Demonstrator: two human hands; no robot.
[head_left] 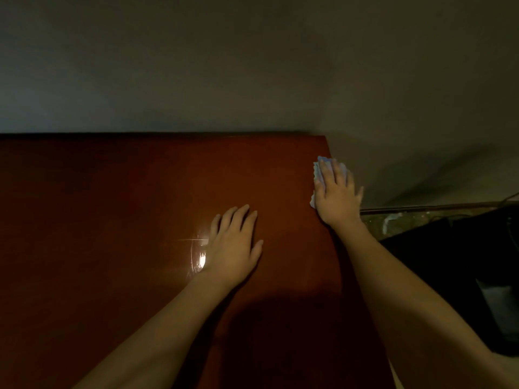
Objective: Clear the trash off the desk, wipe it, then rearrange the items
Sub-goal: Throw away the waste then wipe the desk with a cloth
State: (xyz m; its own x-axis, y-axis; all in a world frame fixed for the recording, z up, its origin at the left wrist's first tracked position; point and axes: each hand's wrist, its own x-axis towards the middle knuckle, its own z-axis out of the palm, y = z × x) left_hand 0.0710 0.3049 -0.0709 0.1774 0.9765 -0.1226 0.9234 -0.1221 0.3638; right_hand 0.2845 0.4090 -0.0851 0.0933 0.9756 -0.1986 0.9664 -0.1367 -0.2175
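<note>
A glossy red-brown desk (112, 220) fills the lower left of the head view. My right hand (338, 192) lies flat with straight fingers on a pale crumpled wipe (318, 169), pressing it onto the desk near the far right corner. The wipe's edges show past the fingertips and beside the palm. My left hand (234, 245) rests flat on the desk's middle, fingers spread, holding nothing. A bright light reflection shines just left of it.
A plain grey wall (252, 66) stands behind the desk. The desk's right edge (334, 169) runs down under my right hand. Beyond it, lower down, are a thin rod (435, 207) and a dark object (463, 262) on the floor.
</note>
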